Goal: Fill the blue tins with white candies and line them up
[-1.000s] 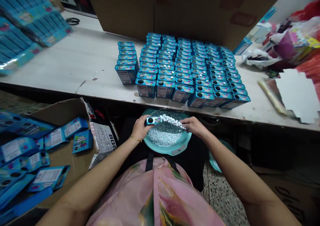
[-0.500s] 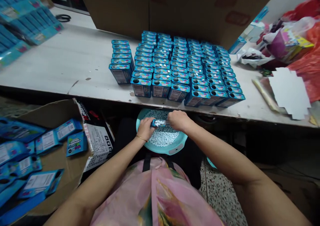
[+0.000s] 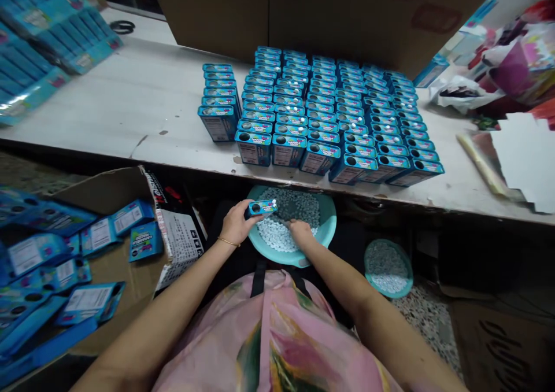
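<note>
My left hand (image 3: 236,221) grips a small blue candy box (image 3: 262,207) by its left end, above the left side of a turquoise basin (image 3: 330,230). A few white bits rest at the box's right end. Small white candies (image 3: 277,236) fill the basin, looking darker at the back where shadow falls. Down at the candies, inside the basin, is my right hand (image 3: 301,234). Its fingers are curled together and partly hidden, so what they hold does not show.
Rows of upright blue boxes (image 3: 321,120) with round dark openings stand along the white table (image 3: 108,103). An open carton (image 3: 177,236) of blue packs sits at left. A smaller turquoise bowl (image 3: 389,267) is on the floor at right. Scissors (image 3: 122,27) lie at the back.
My right hand has moved from beside the box's white candies down into the basin. My left hand has shifted left with the box, which has far fewer candies on top.
</note>
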`<state>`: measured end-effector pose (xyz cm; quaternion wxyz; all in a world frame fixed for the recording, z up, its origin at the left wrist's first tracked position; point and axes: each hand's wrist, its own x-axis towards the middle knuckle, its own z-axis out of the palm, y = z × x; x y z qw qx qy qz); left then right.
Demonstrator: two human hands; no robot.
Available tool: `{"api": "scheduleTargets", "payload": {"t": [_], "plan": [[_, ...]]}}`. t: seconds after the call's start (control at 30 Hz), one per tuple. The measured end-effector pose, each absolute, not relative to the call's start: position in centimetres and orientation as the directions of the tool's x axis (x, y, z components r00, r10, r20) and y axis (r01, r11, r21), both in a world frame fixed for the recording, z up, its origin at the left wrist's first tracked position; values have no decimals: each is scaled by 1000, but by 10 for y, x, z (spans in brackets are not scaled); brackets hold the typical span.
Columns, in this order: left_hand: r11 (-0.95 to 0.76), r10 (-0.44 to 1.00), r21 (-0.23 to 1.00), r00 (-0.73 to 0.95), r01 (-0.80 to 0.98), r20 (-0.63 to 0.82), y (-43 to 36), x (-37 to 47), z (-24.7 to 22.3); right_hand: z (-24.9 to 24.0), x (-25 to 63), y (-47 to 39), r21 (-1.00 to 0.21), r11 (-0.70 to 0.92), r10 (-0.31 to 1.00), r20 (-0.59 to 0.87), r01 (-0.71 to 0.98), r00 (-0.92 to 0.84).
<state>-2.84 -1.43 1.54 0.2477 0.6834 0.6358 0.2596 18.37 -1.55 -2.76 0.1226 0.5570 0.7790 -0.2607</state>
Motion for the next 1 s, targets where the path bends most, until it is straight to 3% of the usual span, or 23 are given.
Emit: {"api": "scheduleTargets", "payload": {"t": [0.07, 0.23, 0.3, 0.57, 0.7, 0.87, 1.0], "plan": [[-38, 999, 686, 31, 727, 22, -15, -27, 16, -41, 176, -22, -311, 216, 809, -474, 926, -348], [-1, 1000, 726, -5, 688, 6, -14, -27, 17, -66, 193, -18, -606, 18, 783, -486, 795, -388], [-3, 1000, 747, -9, 665, 12, -13, -29, 17, -66, 206, -15, -646, 2, 779, -478, 764, -406], [-56, 998, 730, 20, 681, 59, -7, -20, 8, 22, 244, -10, -760, -22, 803, -400, 649, -441], [-152, 988, 649, 127, 745, 86, -10, -7, 3, 79, 236, -4, -619, 167, 825, -339, 768, -452], [-192, 979, 609, 190, 769, 70, -15, 5, -3, 115, 196, 2, -162, 284, 847, -420, 945, -327], [-192, 978, 589, 200, 785, 53, -16, 8, -8, 129, 173, 4, -69, 335, 838, -434, 940, -331]]}}
